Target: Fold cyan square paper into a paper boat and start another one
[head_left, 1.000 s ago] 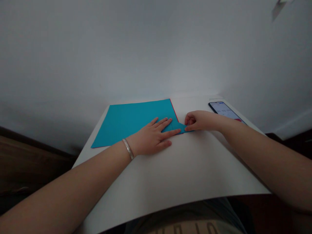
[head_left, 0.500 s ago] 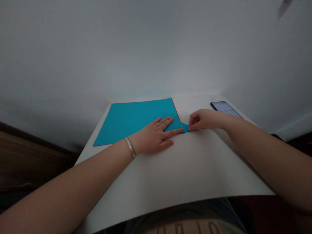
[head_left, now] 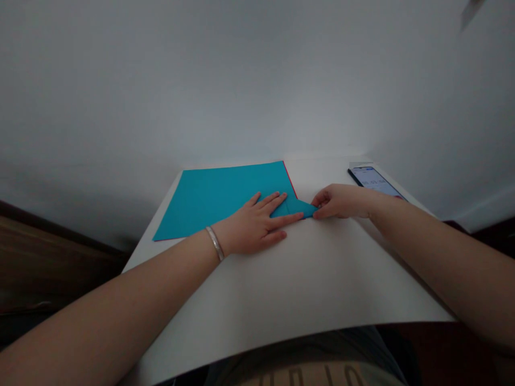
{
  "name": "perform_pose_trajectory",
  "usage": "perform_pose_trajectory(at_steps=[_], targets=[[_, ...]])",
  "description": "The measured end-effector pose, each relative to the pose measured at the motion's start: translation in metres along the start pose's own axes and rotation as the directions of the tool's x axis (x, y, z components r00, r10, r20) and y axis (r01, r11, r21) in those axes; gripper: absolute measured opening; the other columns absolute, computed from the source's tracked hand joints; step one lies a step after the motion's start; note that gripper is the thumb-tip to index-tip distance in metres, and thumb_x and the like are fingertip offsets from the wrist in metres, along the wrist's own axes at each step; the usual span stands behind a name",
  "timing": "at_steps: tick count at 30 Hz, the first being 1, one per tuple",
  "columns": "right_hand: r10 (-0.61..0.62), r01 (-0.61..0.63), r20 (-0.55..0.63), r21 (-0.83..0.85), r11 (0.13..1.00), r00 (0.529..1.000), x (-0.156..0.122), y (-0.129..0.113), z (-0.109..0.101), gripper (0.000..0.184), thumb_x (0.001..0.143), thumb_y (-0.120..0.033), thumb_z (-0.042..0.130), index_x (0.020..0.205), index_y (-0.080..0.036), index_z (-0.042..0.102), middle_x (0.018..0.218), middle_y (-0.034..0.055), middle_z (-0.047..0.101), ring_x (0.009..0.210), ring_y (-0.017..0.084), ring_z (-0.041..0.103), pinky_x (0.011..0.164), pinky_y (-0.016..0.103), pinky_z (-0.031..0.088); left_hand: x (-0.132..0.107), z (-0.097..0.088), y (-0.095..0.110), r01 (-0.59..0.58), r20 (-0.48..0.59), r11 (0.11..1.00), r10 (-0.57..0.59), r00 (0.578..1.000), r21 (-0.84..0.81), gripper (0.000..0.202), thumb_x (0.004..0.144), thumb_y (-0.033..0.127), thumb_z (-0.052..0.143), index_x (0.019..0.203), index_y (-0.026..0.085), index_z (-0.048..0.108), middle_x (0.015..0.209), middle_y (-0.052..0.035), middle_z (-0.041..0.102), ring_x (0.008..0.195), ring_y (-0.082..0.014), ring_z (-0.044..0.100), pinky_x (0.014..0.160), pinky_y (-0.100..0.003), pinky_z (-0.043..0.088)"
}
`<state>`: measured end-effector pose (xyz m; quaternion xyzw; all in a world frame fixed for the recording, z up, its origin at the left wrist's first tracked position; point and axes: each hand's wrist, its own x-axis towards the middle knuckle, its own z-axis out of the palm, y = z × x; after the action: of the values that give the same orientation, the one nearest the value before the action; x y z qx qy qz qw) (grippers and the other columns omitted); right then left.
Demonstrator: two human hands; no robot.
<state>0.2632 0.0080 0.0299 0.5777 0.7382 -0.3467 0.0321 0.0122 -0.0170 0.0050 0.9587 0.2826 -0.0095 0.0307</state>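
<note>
A teal paper sheet (head_left: 217, 198) with a thin red edge lies flat at the back of the white table (head_left: 289, 279). Its near right part is folded into a small triangular flap (head_left: 300, 207) that points right. My left hand (head_left: 257, 225), a silver bangle on its wrist, lies flat on the paper with fingers stretched out beside the flap. My right hand (head_left: 341, 201) has its fingers curled and pinches the tip of the flap against the table.
A smartphone (head_left: 376, 183) with a lit screen lies at the table's back right, just behind my right forearm. A pale wall rises right behind the table. Dark wooden furniture (head_left: 48, 257) stands to the left.
My right hand has slid a little to the right along the flap, from near its base to its tip. My left hand has stayed flat on the paper.
</note>
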Motion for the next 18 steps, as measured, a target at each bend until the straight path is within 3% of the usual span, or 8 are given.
perform_pose_trajectory(at_steps=[7,12,18], targets=[[0.11,-0.135,0.128,0.207,0.969,0.986,-0.005,-0.01,0.0,0.015,0.072,-0.035,0.065,0.065,-0.022,0.063,0.058,0.0018,0.065,0.058,0.016,0.064,0.057,0.028,0.054,0.0,0.001,-0.001,-0.005,-0.004,1.0,0.005,1.0,-0.023,0.048,0.098,0.043,0.03,0.145,0.042,0.023,0.158,-0.0075,0.014,0.144,-0.0303,0.01,0.111,-0.058,0.01],[0.155,-0.184,0.136,0.234,0.955,0.979,-0.007,-0.013,0.0,0.023,0.079,-0.037,0.062,0.063,-0.02,0.061,0.063,0.0035,0.068,0.056,0.014,0.064,0.054,0.026,0.054,0.0,-0.001,-0.001,-0.007,0.01,1.0,0.007,1.0,-0.02,0.048,0.098,0.043,0.029,0.146,0.042,0.022,0.158,-0.0078,0.013,0.145,-0.0299,0.009,0.111,-0.057,0.01],[0.173,-0.2,0.163,0.164,0.966,0.971,-0.005,-0.009,-0.002,0.034,0.077,-0.049,0.064,0.063,-0.018,0.06,0.067,0.0058,0.07,0.055,0.014,0.064,0.054,0.025,0.054,0.001,0.0,-0.001,-0.01,0.014,1.0,0.01,1.0,-0.01,0.049,0.098,0.044,0.029,0.146,0.042,0.021,0.158,-0.0068,0.012,0.145,-0.0302,0.009,0.112,-0.057,0.009]])
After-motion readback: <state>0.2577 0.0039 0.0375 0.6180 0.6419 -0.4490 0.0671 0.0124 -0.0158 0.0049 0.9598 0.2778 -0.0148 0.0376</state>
